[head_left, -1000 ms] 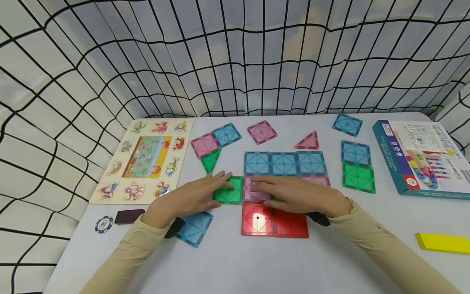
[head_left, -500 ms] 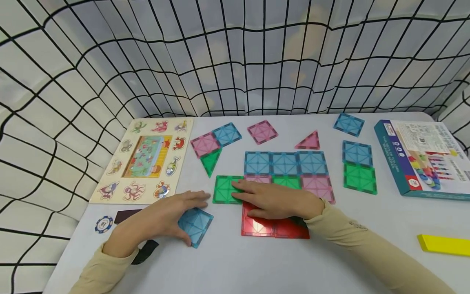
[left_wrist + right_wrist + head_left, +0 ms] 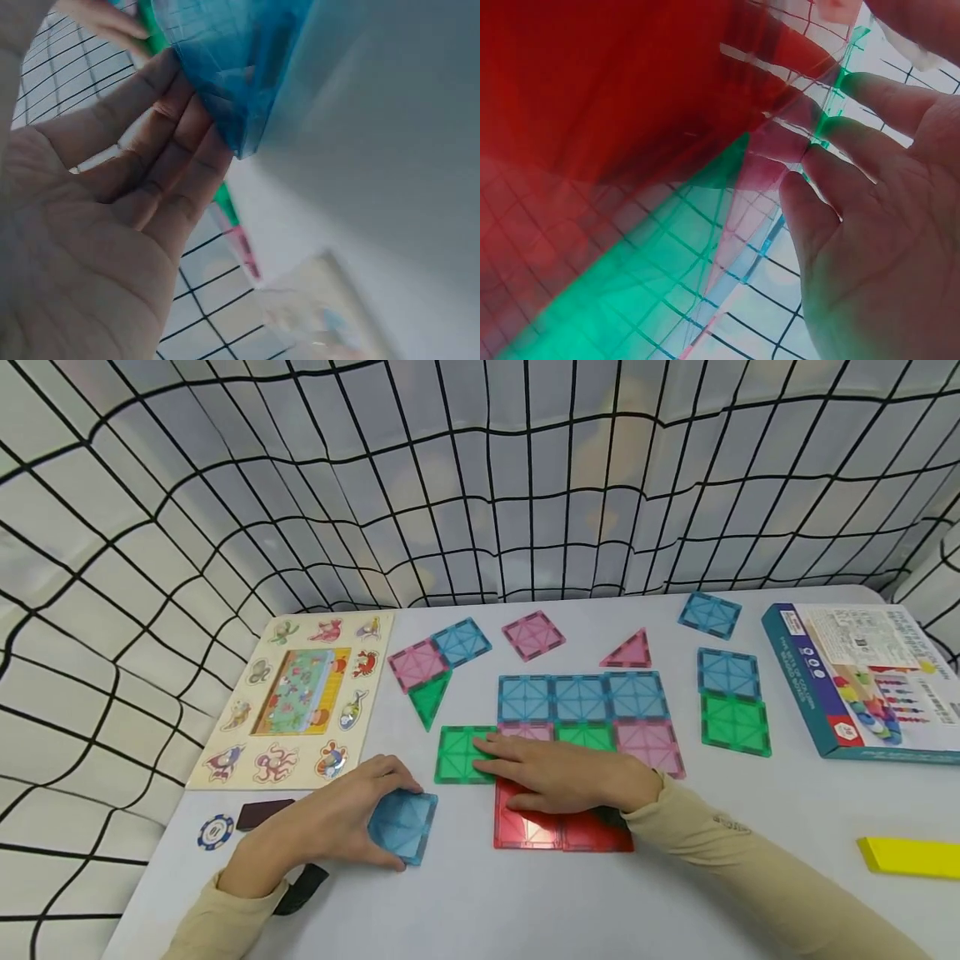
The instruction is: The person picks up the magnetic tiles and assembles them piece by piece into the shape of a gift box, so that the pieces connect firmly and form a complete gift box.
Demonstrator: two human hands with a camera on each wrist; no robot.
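Observation:
My left hand (image 3: 337,818) grips a blue square magnetic tile (image 3: 403,827) by its edges, thumb at the near side and fingers at the far side. In the left wrist view the fingertips meet the edge of this blue tile (image 3: 232,82). My right hand (image 3: 562,772) lies over the tile layout, fingertips on the green square tile (image 3: 457,756) at its left. Under and around that hand are two red tiles (image 3: 525,831), a pink tile (image 3: 647,747) and a middle green tile (image 3: 588,735). A row of blue tiles (image 3: 579,697) adjoins them at the back.
Loose tiles lie behind, among them a pink square (image 3: 533,635) and a pink triangle (image 3: 627,650). A puzzle board (image 3: 247,760), a poker chip (image 3: 216,832) and a dark block (image 3: 262,812) are at left. A box (image 3: 877,685) and a yellow block (image 3: 907,857) are at right.
My left hand left the green tile, moved toward me and took hold of the blue tile, which has turned slightly. My right hand shifted left onto the green tile's edge.

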